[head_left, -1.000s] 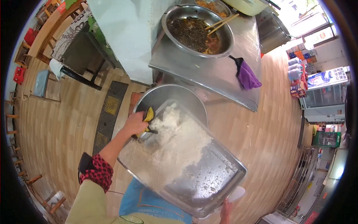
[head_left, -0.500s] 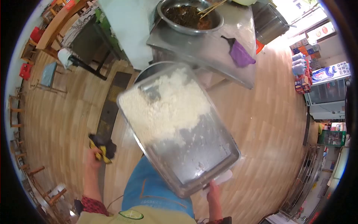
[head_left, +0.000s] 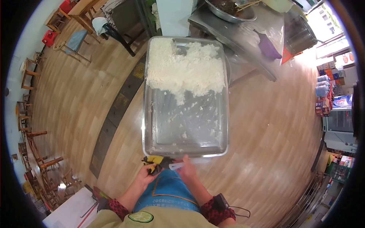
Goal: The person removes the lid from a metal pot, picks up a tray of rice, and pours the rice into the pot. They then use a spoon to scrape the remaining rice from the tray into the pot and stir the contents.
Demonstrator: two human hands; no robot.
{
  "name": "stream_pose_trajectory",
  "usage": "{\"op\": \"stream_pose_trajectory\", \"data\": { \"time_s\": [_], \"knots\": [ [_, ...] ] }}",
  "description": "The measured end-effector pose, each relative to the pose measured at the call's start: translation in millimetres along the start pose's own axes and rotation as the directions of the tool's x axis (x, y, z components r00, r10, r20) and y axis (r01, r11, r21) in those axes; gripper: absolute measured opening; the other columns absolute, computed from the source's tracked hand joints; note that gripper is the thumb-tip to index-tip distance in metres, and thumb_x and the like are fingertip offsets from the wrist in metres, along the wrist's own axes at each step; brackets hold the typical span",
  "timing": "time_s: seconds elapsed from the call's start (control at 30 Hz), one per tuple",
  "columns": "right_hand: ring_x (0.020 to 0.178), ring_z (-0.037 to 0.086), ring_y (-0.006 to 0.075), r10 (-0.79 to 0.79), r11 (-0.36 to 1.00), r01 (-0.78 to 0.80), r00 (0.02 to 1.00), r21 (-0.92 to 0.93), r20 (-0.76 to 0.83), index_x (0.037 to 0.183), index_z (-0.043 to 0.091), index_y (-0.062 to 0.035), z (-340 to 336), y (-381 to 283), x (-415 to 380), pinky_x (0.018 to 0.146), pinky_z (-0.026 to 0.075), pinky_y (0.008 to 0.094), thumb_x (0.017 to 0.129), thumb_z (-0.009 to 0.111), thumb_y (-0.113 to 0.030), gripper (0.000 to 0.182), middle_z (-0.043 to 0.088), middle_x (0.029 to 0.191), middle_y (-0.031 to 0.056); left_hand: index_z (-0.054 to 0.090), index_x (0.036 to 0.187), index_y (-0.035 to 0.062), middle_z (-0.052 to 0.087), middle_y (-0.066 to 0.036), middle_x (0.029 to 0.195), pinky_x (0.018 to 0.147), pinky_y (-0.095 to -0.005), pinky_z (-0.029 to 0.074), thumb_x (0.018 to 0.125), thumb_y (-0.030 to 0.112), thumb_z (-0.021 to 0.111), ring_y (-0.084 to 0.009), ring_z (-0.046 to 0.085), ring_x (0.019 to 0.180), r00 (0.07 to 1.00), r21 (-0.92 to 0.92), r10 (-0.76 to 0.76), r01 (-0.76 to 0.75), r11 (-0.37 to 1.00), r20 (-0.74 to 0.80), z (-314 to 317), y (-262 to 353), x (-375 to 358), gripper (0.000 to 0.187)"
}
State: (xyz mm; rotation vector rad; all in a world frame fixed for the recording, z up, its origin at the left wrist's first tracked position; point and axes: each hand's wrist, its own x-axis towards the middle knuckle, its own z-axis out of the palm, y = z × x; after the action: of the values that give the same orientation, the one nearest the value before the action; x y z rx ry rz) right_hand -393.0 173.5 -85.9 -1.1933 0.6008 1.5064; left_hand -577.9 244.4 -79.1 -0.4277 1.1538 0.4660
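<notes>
Wooden stools (head_left: pixel 40 152) stood along the far left, with a blue-seated chair (head_left: pixel 76 41) above them and a dark floor strip (head_left: pixel 121 100) running down the wood floor (head_left: pixel 78 114) farther in. The left hand (head_left: pixel 144 175) came next, low in the view just below the tray's near edge, its fingers closed around a black-and-yellow item (head_left: pixel 155 159) whose exact kind could not be told. Just above it lay the metal tray (head_left: pixel 182 125), lengthwise to the person, in the middle of the view. White, crumbly food (head_left: pixel 186 70) was heaped across its far half, a notch in its far edge; the near half showed bare metal dotted with small bits. The right hand (head_left: pixel 188 171) was at the near rim, right of the left hand, its fingers curled around a white flat utensil (head_left: pixel 176 165) and up against the tray; how firmly it gripped could not be told. A blue apron (head_left: pixel 167 192) hung below both hands. Beyond the tray's far right corner stood the metal desk (head_left: pixel 228 36), bearing a steel bowl (head_left: pixel 224 14) and a purple cloth (head_left: pixel 269 49). A large pot (head_left: pixel 300 40) stood beside it, and bottled water (head_left: pixel 322 90) was farther right.
</notes>
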Motion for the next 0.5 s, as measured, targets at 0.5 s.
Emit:
{"op": "stream_pose_trajectory", "data": {
  "time_s": [0.5],
  "knots": [
    [0.070,0.051,0.0216,0.081,0.997,-0.076,0.951,0.028,-0.299,0.094,0.049,-0.0027,-37.3,-27.6,-54.4,0.058,0.047,0.0373,0.085,0.049,-0.031,0.029,0.050,0.083,0.0104,0.055,0.080,0.0040,0.057,-0.009,0.079,0.066,-0.0338,0.052,0.072,0.010,0.053,-0.0217,0.060,0.073,0.845,0.335,0.527,-0.471,0.816,-0.096,41.9,43.5,43.6,0.010]
  ]
}}
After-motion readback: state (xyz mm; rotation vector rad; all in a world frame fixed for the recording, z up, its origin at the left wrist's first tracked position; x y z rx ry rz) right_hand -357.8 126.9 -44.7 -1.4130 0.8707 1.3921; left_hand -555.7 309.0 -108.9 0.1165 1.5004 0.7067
